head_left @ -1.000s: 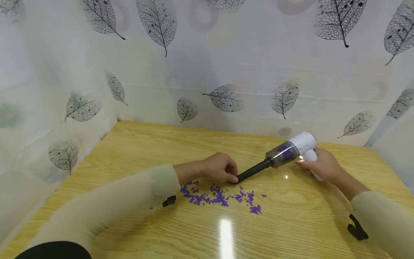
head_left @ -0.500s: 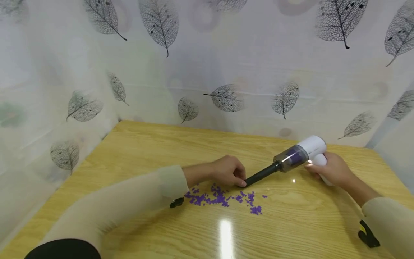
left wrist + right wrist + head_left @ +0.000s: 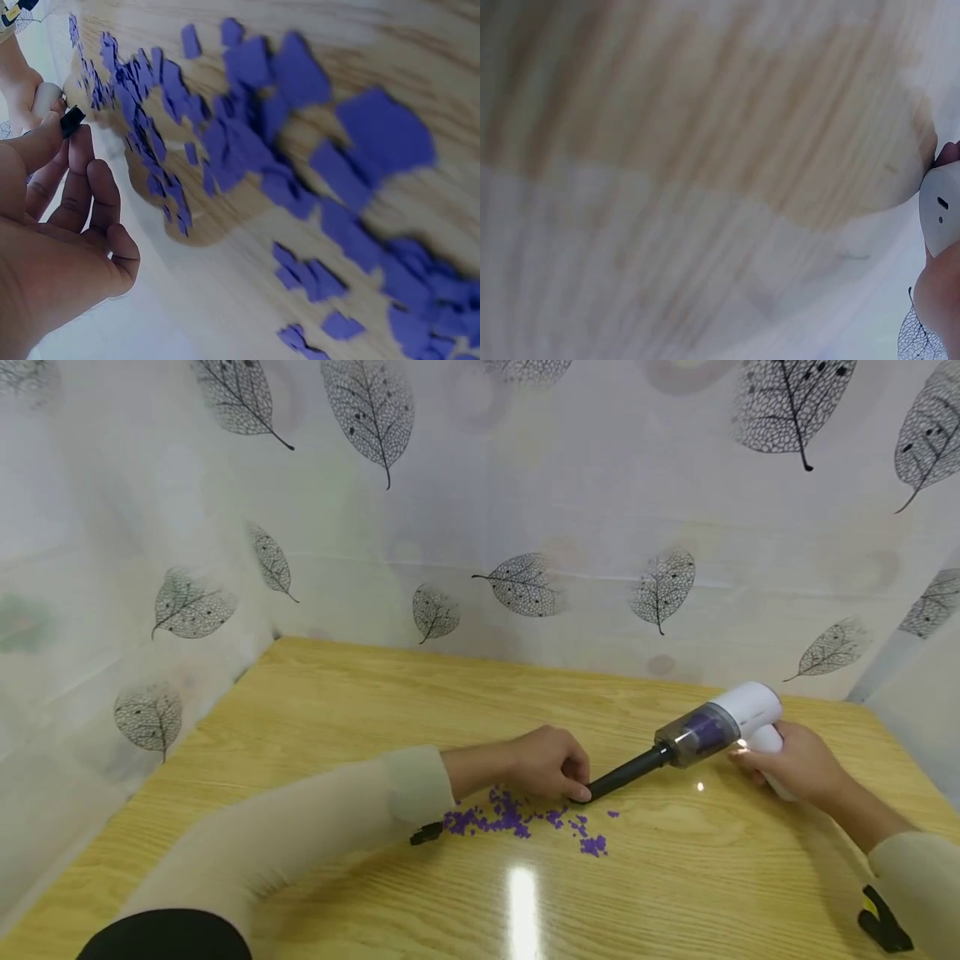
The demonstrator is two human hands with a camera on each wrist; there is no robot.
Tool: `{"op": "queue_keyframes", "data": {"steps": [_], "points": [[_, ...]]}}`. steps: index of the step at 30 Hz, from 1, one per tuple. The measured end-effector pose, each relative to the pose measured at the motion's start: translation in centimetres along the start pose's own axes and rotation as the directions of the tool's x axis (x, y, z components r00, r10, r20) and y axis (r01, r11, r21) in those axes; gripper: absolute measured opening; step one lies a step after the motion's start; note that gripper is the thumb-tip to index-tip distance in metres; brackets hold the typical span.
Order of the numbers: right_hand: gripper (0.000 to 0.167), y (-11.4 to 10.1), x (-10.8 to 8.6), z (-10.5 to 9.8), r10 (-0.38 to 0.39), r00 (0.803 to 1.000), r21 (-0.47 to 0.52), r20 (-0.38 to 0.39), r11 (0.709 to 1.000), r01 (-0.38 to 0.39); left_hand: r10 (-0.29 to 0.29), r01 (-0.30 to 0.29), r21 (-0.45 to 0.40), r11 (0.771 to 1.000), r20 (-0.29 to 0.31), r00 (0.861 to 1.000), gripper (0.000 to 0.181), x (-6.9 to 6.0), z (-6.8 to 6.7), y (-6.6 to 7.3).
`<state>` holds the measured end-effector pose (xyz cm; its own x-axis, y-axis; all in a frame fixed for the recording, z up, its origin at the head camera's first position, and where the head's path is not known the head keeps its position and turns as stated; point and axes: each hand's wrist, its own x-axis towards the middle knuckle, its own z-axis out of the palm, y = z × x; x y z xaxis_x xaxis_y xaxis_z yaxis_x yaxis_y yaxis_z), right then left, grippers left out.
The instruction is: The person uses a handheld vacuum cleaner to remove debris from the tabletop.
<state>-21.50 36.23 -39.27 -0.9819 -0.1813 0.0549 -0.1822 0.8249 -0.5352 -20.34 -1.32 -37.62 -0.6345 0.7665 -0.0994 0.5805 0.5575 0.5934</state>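
Note:
My right hand [image 3: 806, 764] grips the white handle of a handheld vacuum cleaner [image 3: 750, 706], whose clear dust cup [image 3: 697, 735] has purple bits inside. Its black nozzle [image 3: 630, 772] slants down left toward the tabletop. At the nozzle's tip, my left hand [image 3: 551, 764] pinches the end between thumb and forefinger; the left wrist view shows this pinch on the black tip [image 3: 73, 121], other fingers loosely curled. Purple paper scraps [image 3: 510, 818] lie scattered just in front of and below the left hand. In the right wrist view only part of the white handle [image 3: 941, 210] shows.
The wood-grain table [image 3: 360, 693] reaches back to a pale curtain [image 3: 480, 510] printed with leaves, which also hangs along the left. A bright light reflection [image 3: 523, 910] lies on the table's front part. Dark straps with devices [image 3: 885, 920] sit at the wrists.
Both hands and the vacuum cleaner have moved to the right and slightly nearer. Fewer purple scraps show at the left, where the left sleeve now covers part of the area.

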Motion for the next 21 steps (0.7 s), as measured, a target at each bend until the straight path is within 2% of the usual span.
{"op": "queue_keyframes", "data": {"steps": [9, 16, 21], "points": [[0.027, 1.1, -1.1, -0.7, -0.01, 1.0, -0.002, -0.023, 1.0, 0.01, 0.037, -0.038, 0.036, 0.999, 0.014, 0.999, 0.013, 0.8, 0.5, 0.7], [0.029, 2.0, -2.0, -1.3, 0.034, 0.999, -0.031, -0.008, 0.999, -0.034, 0.022, -0.024, 0.056, 0.998, 0.031, 0.999, 0.013, 1.8, 0.9, 1.5], [0.027, 2.6, -2.6, -1.7, 0.039, 0.999, -0.052, -0.017, 0.998, -0.04, 0.014, -0.016, 0.05, 0.999, 0.045, 0.999, 0.013, 2.3, 1.1, 2.1]]}}
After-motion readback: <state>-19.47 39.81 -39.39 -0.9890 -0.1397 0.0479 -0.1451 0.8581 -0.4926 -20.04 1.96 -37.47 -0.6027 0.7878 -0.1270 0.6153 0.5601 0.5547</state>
